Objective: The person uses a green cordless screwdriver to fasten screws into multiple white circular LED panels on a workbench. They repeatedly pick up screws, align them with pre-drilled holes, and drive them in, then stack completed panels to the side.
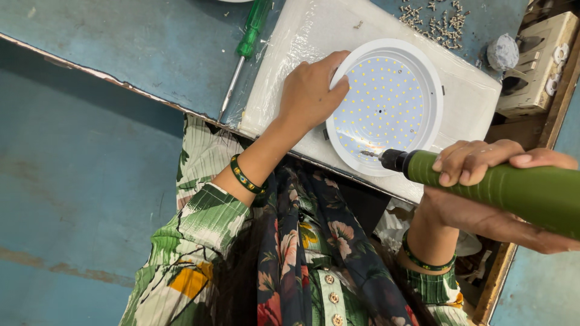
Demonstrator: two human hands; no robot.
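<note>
Blue bench (121, 54): hands steady lamp (386, 102) (driver (501, 187) cropped).

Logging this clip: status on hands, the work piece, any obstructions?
Left hand steadies round white LED light. Right hand grips green power screwdriver, bit on the LED panel. Nothing blocking.

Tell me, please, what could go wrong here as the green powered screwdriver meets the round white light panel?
The green powered screwdriver in the right hand comes in slanted, so its bit might slip across the round white light panel. The left hand steadies only the rim; the panel might turn on the plastic-wrapped white pad.
</note>
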